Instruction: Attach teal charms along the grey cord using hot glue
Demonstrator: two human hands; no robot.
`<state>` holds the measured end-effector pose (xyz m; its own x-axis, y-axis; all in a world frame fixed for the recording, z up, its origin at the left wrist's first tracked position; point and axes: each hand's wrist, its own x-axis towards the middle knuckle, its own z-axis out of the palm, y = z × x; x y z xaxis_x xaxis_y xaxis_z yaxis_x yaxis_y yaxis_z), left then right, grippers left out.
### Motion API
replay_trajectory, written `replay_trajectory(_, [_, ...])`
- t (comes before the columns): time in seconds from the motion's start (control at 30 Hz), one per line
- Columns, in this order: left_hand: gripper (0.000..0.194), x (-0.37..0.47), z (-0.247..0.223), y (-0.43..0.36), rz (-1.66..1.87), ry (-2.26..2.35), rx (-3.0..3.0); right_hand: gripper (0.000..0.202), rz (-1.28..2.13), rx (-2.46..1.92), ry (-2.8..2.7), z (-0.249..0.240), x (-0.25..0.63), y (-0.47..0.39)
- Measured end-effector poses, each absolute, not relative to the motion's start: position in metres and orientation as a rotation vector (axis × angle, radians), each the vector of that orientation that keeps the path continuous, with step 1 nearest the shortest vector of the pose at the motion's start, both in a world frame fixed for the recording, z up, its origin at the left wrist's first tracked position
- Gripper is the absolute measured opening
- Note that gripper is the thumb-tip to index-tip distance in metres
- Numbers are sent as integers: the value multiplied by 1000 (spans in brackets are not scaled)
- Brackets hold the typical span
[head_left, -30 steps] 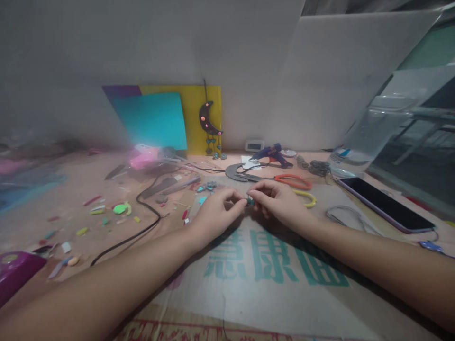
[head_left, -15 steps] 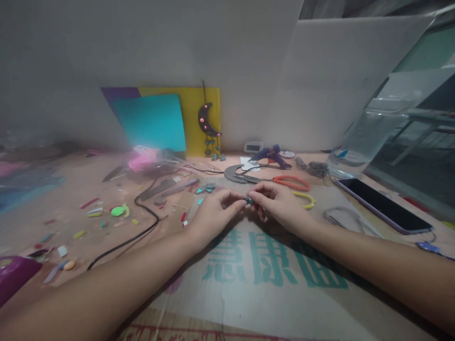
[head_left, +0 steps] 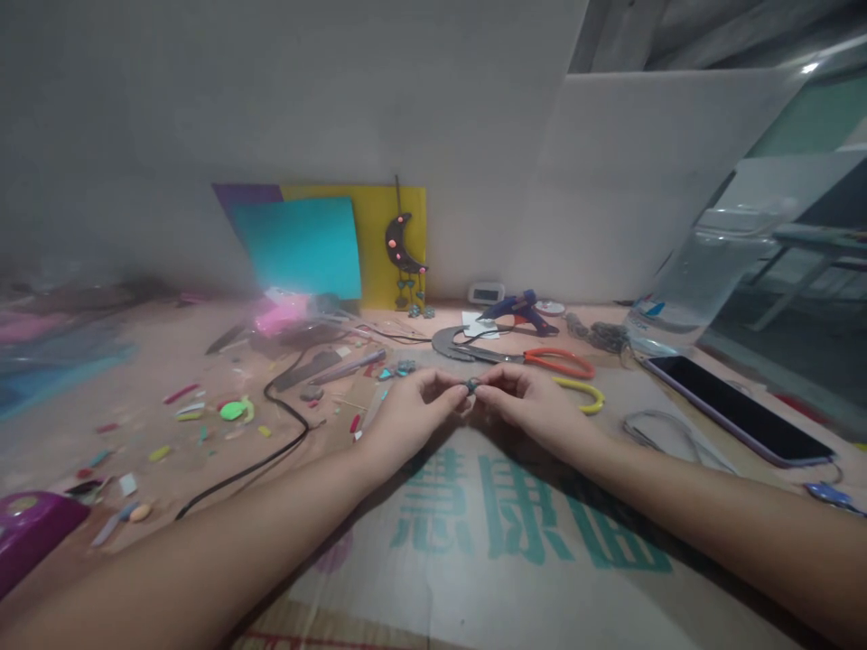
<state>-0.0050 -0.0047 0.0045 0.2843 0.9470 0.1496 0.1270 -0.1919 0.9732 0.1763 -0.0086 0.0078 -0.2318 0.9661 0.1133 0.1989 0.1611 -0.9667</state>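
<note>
Between my fingertips is a small grey-green piece [head_left: 471,385], too small to make out fully. My left hand [head_left: 424,403] pinches it from the left with thumb and forefinger. From the right, my right hand [head_left: 525,397] pinches the same piece, its fingers closed. Just beyond my left hand lie several small teal and grey pieces [head_left: 405,367]. Behind my hands are a dark grey crescent [head_left: 452,343] and scissors with an orange and a yellow handle loop [head_left: 559,362]. A finished-looking dark moon ornament [head_left: 401,244] with pink dots hangs against the yellow sheet.
A phone [head_left: 741,411] and a clear plastic container [head_left: 697,271] stand at the right. A purple glue gun [head_left: 520,311] lies at the back. Foam scraps [head_left: 234,411], a black cord [head_left: 271,451] and a magenta object [head_left: 37,533] are on the left. Coloured sheets [head_left: 298,248] lean on the wall.
The view has tilted slightly, so everything sits lower in the picture. My right fingers have drawn in around the small piece, which both hands still hold.
</note>
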Motion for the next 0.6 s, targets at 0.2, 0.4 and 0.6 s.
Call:
replay_trajectory(0.2, [22,-5,0,-5,1033,1020,1575,24,1033,-1194,-1666,10,177,-9])
replay_trajectory(0.4, [20,-5,0,-4,1077,1118,1681,18,853,-1239,-1750,17,171,-16])
replay_trajectory(0.6, [19,-5,2,-5,1060,1145,1720,14,812,-1252,-1773,17,170,-17])
